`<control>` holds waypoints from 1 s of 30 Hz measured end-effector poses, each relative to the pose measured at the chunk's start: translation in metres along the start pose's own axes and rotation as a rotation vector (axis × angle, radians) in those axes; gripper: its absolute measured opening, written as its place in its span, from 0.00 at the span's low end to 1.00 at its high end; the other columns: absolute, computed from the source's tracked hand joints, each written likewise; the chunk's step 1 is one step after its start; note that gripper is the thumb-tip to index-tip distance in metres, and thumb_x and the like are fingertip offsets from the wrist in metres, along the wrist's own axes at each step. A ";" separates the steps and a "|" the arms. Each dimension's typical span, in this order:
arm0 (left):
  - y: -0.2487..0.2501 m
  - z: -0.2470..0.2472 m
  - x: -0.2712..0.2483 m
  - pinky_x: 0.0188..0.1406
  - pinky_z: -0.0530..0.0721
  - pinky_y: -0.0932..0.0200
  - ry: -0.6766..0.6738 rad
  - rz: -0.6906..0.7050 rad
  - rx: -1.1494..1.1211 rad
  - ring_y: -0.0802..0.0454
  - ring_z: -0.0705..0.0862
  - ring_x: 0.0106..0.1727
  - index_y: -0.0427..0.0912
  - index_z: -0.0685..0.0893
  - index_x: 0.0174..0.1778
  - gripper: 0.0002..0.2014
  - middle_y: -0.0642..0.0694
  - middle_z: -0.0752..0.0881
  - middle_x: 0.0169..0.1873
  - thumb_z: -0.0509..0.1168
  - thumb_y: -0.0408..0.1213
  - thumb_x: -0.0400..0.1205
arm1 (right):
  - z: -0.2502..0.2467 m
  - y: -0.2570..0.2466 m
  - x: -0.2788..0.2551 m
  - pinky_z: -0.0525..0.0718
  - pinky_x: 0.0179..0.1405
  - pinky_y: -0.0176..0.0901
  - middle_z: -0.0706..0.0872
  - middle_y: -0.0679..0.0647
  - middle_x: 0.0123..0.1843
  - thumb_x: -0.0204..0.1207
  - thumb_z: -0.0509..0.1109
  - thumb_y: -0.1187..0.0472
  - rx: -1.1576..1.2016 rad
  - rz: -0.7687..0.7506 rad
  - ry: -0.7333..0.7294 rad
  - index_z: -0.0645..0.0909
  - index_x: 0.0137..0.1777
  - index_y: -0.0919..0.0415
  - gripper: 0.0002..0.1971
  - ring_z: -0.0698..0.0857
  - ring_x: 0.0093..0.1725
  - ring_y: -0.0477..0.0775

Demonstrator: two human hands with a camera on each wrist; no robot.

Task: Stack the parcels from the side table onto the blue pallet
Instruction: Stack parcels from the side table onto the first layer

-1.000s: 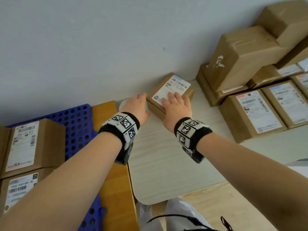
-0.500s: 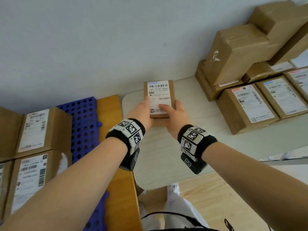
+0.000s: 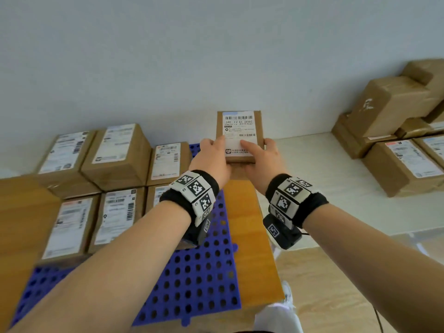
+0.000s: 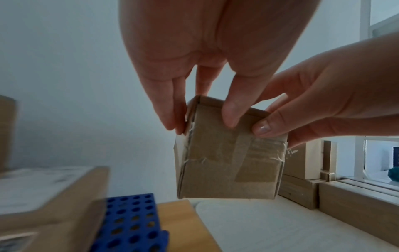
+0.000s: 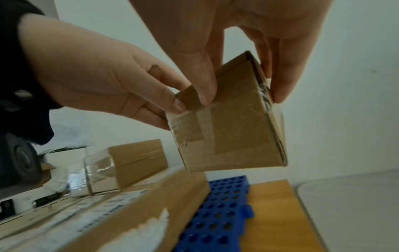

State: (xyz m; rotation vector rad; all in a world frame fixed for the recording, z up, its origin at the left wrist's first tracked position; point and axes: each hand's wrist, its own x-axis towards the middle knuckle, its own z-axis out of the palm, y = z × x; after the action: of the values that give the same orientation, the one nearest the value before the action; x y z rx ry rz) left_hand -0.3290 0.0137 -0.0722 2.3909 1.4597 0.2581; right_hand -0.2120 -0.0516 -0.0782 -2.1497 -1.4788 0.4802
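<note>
A small brown parcel (image 3: 239,137) with a white barcode label hangs in the air between both hands. My left hand (image 3: 211,157) grips its left side and my right hand (image 3: 262,159) grips its right side, thumbs on the label. In the wrist views the taped underside of the parcel (image 4: 228,160) (image 5: 231,134) shows, clear of any surface. It hovers over the seam between the blue pallet (image 3: 204,280) and the white side table (image 3: 324,188). Several labelled parcels (image 3: 115,159) stand on the pallet's left part.
More brown parcels (image 3: 401,164) are piled at the right end of the side table, against the wall. A wooden board (image 3: 245,236) lies under the pallet, its right strip showing. Bare perforated pallet surface lies in front of the stacked parcels.
Both hands took hold of the small parcel, lifted it off the side table and carried it left toward the pallet. My view has swung left, showing more of the pallet.
</note>
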 end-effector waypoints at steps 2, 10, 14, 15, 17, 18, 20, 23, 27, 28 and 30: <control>-0.025 -0.017 -0.019 0.54 0.83 0.49 0.008 -0.020 -0.015 0.40 0.82 0.55 0.46 0.62 0.77 0.30 0.39 0.71 0.65 0.64 0.36 0.79 | 0.012 -0.029 -0.012 0.70 0.74 0.49 0.59 0.60 0.78 0.79 0.61 0.63 0.012 -0.016 -0.004 0.64 0.79 0.47 0.28 0.68 0.73 0.62; -0.099 -0.065 -0.047 0.58 0.81 0.50 0.058 -0.059 0.058 0.43 0.81 0.60 0.43 0.71 0.71 0.22 0.40 0.78 0.63 0.63 0.36 0.80 | 0.048 -0.104 -0.015 0.72 0.72 0.47 0.60 0.57 0.80 0.80 0.60 0.66 -0.023 -0.094 -0.083 0.64 0.78 0.45 0.28 0.70 0.74 0.59; -0.114 -0.071 -0.041 0.59 0.79 0.52 0.057 -0.112 0.076 0.43 0.80 0.62 0.40 0.72 0.71 0.21 0.40 0.77 0.65 0.61 0.33 0.81 | 0.062 -0.120 0.002 0.77 0.69 0.48 0.59 0.56 0.80 0.79 0.57 0.68 -0.003 -0.119 -0.138 0.63 0.78 0.47 0.29 0.71 0.73 0.59; -0.116 -0.071 -0.039 0.60 0.79 0.52 0.045 -0.124 0.080 0.44 0.80 0.63 0.40 0.72 0.71 0.21 0.40 0.77 0.66 0.61 0.33 0.81 | 0.065 -0.121 0.006 0.78 0.68 0.49 0.60 0.56 0.80 0.79 0.57 0.68 -0.002 -0.126 -0.148 0.63 0.78 0.47 0.29 0.71 0.72 0.59; -0.119 -0.070 -0.035 0.61 0.79 0.52 0.023 -0.135 0.093 0.44 0.80 0.64 0.40 0.72 0.72 0.21 0.40 0.76 0.66 0.61 0.33 0.81 | 0.069 -0.122 0.014 0.78 0.68 0.49 0.60 0.56 0.80 0.79 0.58 0.68 0.002 -0.129 -0.164 0.63 0.78 0.47 0.29 0.71 0.72 0.59; -0.121 -0.070 -0.034 0.62 0.79 0.52 0.011 -0.134 0.102 0.44 0.80 0.64 0.40 0.72 0.71 0.20 0.41 0.76 0.66 0.61 0.33 0.81 | 0.071 -0.121 0.016 0.78 0.68 0.49 0.59 0.56 0.80 0.79 0.58 0.68 0.006 -0.125 -0.173 0.63 0.79 0.48 0.29 0.71 0.73 0.59; -0.124 -0.072 -0.030 0.63 0.79 0.52 0.000 -0.110 0.128 0.44 0.79 0.65 0.40 0.75 0.70 0.19 0.41 0.76 0.67 0.61 0.32 0.81 | 0.072 -0.119 0.019 0.78 0.67 0.46 0.59 0.56 0.80 0.79 0.59 0.68 0.017 -0.119 -0.183 0.62 0.79 0.49 0.29 0.71 0.73 0.58; -0.135 -0.077 -0.029 0.72 0.72 0.52 0.027 -0.067 0.152 0.45 0.73 0.73 0.41 0.73 0.73 0.23 0.42 0.70 0.75 0.62 0.29 0.81 | 0.074 -0.118 0.023 0.76 0.66 0.44 0.62 0.55 0.79 0.78 0.61 0.67 0.011 -0.144 -0.181 0.62 0.79 0.51 0.30 0.72 0.73 0.56; -0.161 -0.089 -0.034 0.74 0.70 0.50 0.030 -0.087 0.238 0.46 0.67 0.77 0.44 0.68 0.78 0.29 0.44 0.67 0.77 0.66 0.32 0.79 | 0.075 -0.122 0.025 0.75 0.67 0.45 0.62 0.55 0.79 0.79 0.61 0.67 -0.010 -0.130 -0.197 0.61 0.80 0.51 0.30 0.71 0.73 0.57; -0.168 -0.092 -0.034 0.73 0.71 0.50 0.015 -0.087 0.272 0.46 0.68 0.76 0.43 0.69 0.77 0.29 0.44 0.68 0.76 0.67 0.33 0.78 | 0.075 -0.125 0.026 0.75 0.67 0.45 0.62 0.56 0.79 0.79 0.61 0.68 -0.017 -0.120 -0.198 0.60 0.80 0.52 0.30 0.71 0.73 0.57; -0.180 -0.095 -0.034 0.74 0.69 0.51 -0.014 -0.079 0.304 0.45 0.67 0.77 0.42 0.69 0.77 0.29 0.43 0.68 0.77 0.67 0.33 0.78 | 0.076 -0.131 0.029 0.75 0.67 0.44 0.63 0.56 0.79 0.79 0.60 0.69 -0.036 -0.106 -0.186 0.60 0.80 0.52 0.30 0.71 0.73 0.57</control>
State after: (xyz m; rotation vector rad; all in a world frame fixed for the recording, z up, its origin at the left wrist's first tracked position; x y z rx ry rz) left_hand -0.5247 0.0769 -0.0492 2.5516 1.6865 -0.0012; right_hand -0.3429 0.0289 -0.0663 -2.0874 -1.7040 0.6337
